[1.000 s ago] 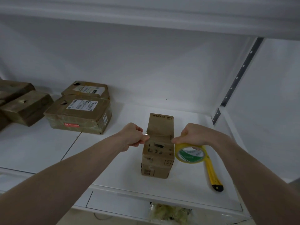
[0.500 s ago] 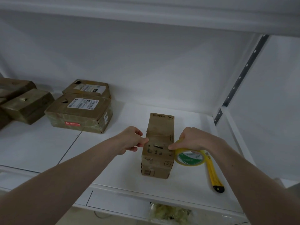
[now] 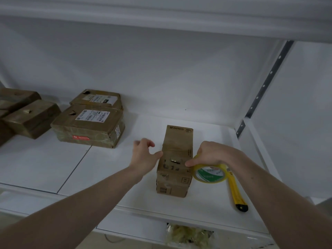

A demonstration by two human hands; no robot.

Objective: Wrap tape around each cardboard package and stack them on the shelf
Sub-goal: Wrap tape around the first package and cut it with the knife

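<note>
Taping the SF Express box (image 3: 177, 159) mid-frame, right hand (image 3: 210, 154) gripping the tape roll (image 3: 211, 174), left hand (image 3: 144, 155) fingers spread, thumb on the box, taped packages (image 3: 88, 125) waiting upper left, stacking remains.

My left hand (image 3: 143, 157) and right hand (image 3: 210, 155) are bare, no gloves, rings or watch; both forearms are bare too, no sleeves showing.
</note>
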